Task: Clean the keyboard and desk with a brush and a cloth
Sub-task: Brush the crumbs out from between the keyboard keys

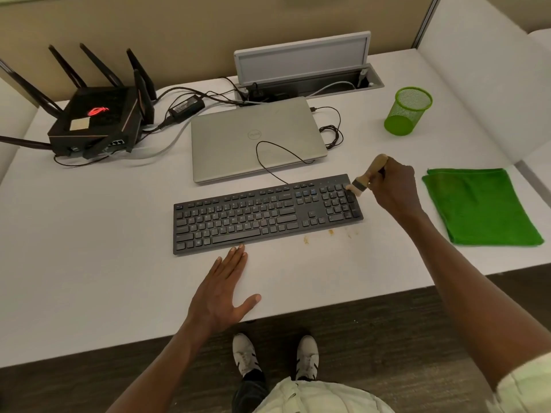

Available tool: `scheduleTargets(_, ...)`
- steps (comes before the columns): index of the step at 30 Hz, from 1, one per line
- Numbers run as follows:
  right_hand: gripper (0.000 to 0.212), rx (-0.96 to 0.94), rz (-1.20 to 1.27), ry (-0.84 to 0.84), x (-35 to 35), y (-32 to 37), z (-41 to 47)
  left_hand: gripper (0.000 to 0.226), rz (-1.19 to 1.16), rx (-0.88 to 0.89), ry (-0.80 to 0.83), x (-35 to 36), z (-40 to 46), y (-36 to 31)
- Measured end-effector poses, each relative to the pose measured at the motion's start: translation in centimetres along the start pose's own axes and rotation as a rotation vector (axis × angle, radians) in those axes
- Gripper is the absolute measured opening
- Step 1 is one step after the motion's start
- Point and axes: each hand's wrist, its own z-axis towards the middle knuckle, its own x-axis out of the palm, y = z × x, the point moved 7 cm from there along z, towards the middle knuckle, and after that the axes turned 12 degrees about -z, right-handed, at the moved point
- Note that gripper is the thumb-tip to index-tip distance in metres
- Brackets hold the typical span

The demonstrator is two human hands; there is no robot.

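At the far right corner of the flat black keyboard (267,214) we pinch the wooden-handled brush (366,178) in our right hand (393,189), bristles down among the keys, our left hand (222,293) spread flat on the white surface (89,263) for balance, the folded green cloth (480,207) waiting right.
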Motion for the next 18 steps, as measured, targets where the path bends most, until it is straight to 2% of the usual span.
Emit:
scheduleTargets(11,0.031,-0.022,-0.06,0.018,-1.3,-2.1,-5.6,0.095,-0.005,-0.001,0.004,0.1,0.0,0.1)
scheduleTargets(18,0.017,-0.037,-0.064,-0.076,-1.5,0.1,-6.8,0.095,0.001,-0.002,0.002,0.1,0.0,0.0)
